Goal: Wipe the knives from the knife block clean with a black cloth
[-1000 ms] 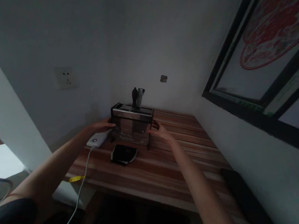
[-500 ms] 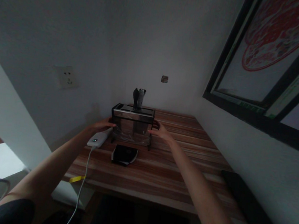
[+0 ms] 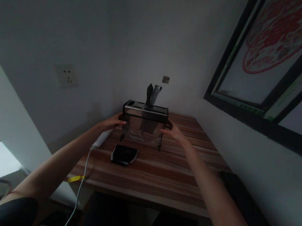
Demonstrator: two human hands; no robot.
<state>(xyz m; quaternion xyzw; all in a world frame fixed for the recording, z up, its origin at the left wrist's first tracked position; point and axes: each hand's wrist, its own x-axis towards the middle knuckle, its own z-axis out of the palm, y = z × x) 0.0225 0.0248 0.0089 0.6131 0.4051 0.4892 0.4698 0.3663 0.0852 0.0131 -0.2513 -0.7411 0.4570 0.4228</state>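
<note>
Between my two hands is a knife block (image 3: 145,114) with a dark slotted top, a shiny upper band and see-through sides. Two handles stand up out of its top: a black handle (image 3: 149,94) and a greyish, wrapped-looking handle (image 3: 155,95). My left hand (image 3: 113,122) grips the block's left end, thumb on the front and fingers behind. My right hand (image 3: 174,131) grips the right end the same way. The block is slightly tilted, and I cannot tell whether its feet touch the table.
A black folded item (image 3: 124,154) lies in front of the block on the striped wooden table (image 3: 167,177). To the left are a white power strip (image 3: 103,137) with its cable and a yellow tag (image 3: 75,178). A dark flat object (image 3: 243,200) lies by the right wall.
Both hands have moved right with the knife block, which now leans a little and sits farther from the power strip. The handles shifted along with it.
</note>
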